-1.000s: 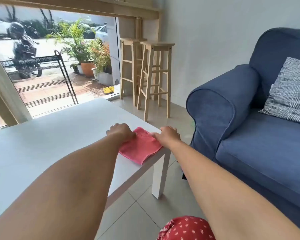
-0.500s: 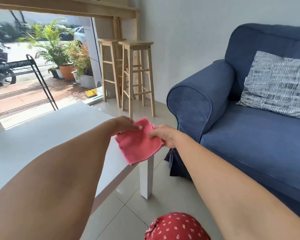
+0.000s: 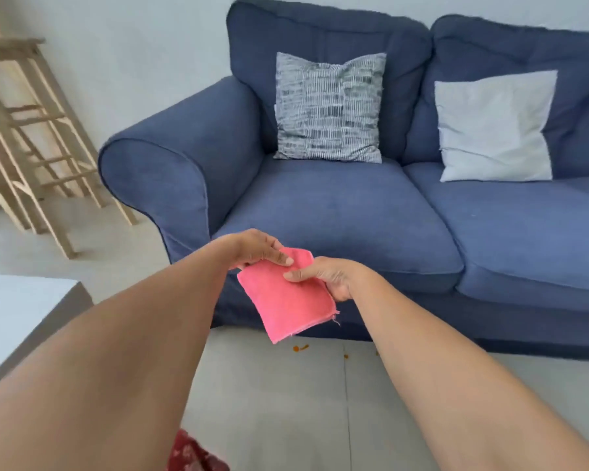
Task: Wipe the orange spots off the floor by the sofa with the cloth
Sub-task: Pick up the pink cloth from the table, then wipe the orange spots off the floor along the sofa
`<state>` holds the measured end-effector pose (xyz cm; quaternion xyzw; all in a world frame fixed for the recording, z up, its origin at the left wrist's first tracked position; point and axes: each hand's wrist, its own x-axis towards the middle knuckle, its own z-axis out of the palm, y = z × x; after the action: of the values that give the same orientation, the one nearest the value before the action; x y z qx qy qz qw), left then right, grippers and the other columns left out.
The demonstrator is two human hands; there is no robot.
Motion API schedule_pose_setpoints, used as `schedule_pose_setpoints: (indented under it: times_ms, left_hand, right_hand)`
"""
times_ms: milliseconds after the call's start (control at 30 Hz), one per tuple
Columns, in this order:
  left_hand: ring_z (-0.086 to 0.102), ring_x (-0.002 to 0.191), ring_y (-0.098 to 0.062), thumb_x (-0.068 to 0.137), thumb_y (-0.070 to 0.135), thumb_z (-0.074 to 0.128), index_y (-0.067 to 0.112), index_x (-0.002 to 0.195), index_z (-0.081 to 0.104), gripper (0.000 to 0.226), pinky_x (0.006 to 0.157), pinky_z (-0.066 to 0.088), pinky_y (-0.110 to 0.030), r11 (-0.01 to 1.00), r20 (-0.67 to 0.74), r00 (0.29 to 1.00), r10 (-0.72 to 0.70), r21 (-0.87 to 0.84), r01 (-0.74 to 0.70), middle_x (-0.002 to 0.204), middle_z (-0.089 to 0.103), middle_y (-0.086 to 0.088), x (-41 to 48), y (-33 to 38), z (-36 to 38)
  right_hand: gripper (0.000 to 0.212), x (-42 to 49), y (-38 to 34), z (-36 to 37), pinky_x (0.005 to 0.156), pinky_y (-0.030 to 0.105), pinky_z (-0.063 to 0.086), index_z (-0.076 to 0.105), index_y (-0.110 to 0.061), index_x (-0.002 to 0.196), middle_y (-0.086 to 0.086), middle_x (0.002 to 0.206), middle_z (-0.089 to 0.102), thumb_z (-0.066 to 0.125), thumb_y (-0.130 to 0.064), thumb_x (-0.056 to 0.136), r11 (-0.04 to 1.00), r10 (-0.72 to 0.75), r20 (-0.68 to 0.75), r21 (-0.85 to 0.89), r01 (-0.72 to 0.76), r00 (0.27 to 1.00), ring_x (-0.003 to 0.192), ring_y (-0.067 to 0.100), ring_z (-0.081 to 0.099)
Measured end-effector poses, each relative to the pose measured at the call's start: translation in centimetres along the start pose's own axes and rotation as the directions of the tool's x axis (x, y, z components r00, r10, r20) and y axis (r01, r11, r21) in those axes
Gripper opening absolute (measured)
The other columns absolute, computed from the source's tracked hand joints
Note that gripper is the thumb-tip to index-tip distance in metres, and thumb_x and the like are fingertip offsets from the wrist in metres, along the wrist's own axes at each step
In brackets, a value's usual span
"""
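A folded pink cloth (image 3: 286,302) hangs in the air in front of the blue sofa (image 3: 337,212). My left hand (image 3: 254,249) pinches its top left corner. My right hand (image 3: 327,278) grips its right edge. Small orange spots (image 3: 300,348) lie on the grey tiled floor (image 3: 286,402) just below the cloth, close to the sofa's base. Two more specks (image 3: 346,356) sit a little to the right, partly hidden by my right forearm.
Two cushions rest on the sofa, a patterned grey one (image 3: 329,107) and a plain pale one (image 3: 495,127). Wooden stools (image 3: 31,137) stand at the left by the wall. The white table's corner (image 3: 31,300) is at my left.
Both hands lifted the cloth off the white table and carried it right. My view swung from the table and window to the sofa front, and the orange spots came into sight.
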<state>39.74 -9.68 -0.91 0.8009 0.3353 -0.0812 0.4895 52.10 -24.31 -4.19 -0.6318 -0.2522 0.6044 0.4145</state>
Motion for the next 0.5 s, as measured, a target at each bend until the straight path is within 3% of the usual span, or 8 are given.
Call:
schedule_pose_setpoints:
  times_ms: [100, 167, 267, 400, 500]
  left_hand:
    - [0.066, 0.083, -0.015, 0.067, 0.031, 0.089, 0.027, 0.078, 0.074, 0.020, 0.082, 0.054, -0.034, 1.000, 0.041, 0.999, 0.026, -0.001, -0.026, 0.084, 0.073, 0.005, 5.0, 0.7, 6.5]
    - [0.066, 0.081, -0.012, 0.067, 0.027, 0.089, 0.024, 0.083, 0.075, 0.021, 0.071, 0.052, -0.025, 0.998, 0.046, 0.998, 0.053, -0.036, -0.051, 0.083, 0.072, 0.006, 7.7, 0.7, 10.4]
    - [0.063, 0.072, -0.008, 0.072, 0.021, 0.086, 0.014, 0.093, 0.077, 0.024, 0.060, 0.049, -0.018, 0.995, 0.049, 0.996, 0.075, -0.067, -0.072, 0.083, 0.071, 0.003, 11.8, -0.5, 16.0]
    - [0.070, 0.081, -0.020, 0.077, 0.026, 0.080, 0.022, 0.073, 0.072, 0.009, 0.085, 0.058, -0.035, 1.000, -0.029, 0.999, 0.020, -0.023, -0.021, 0.081, 0.074, -0.002, 16.2, -4.3, 22.0]
    - [0.065, 0.086, -0.024, 0.086, 0.032, 0.062, 0.027, 0.067, 0.064, 0.020, 0.080, 0.052, -0.032, 0.987, -0.089, 0.996, -0.015, 0.159, 0.029, 0.083, 0.068, 0.000, 17.8, -6.6, 25.8]
  right_hand:
    - [0.041, -0.3, 5.2, -5.8, 0.096, 0.046, 0.052, 0.065, -0.003, 0.121, 0.017, 0.118, 0.068, 0.076, -0.011, 0.082, 0.998, 0.051, -0.134, 0.045, -0.045, 0.990, 0.109, 0.031, 0.066]
    - [0.039, -0.3, 8.7, -8.8, 0.098, 0.046, 0.051, 0.067, -0.001, 0.117, 0.017, 0.113, 0.070, 0.077, -0.011, 0.080, 0.994, 0.086, -0.200, 0.081, -0.071, 0.976, 0.108, 0.031, 0.066]
    - [0.025, -0.3, 14.0, -12.7, 0.088, 0.040, 0.055, 0.069, -0.003, 0.107, 0.013, 0.097, 0.073, 0.073, -0.006, 0.083, 0.975, 0.165, -0.275, 0.191, -0.115, 0.947, 0.092, 0.027, 0.068]
    - [0.023, -0.3, 20.8, -16.4, 0.081, 0.037, 0.056, 0.068, -0.003, 0.104, 0.013, 0.092, 0.073, 0.073, -0.002, 0.081, 0.941, 0.284, -0.432, 0.298, -0.162, 0.856, 0.081, 0.025, 0.068]
    - [0.029, -0.3, 25.6, -18.7, 0.087, 0.044, 0.054, 0.065, -0.003, 0.107, 0.016, 0.101, 0.070, 0.074, -0.004, 0.080, 0.918, 0.379, -0.541, 0.323, -0.231, 0.750, 0.086, 0.029, 0.067]
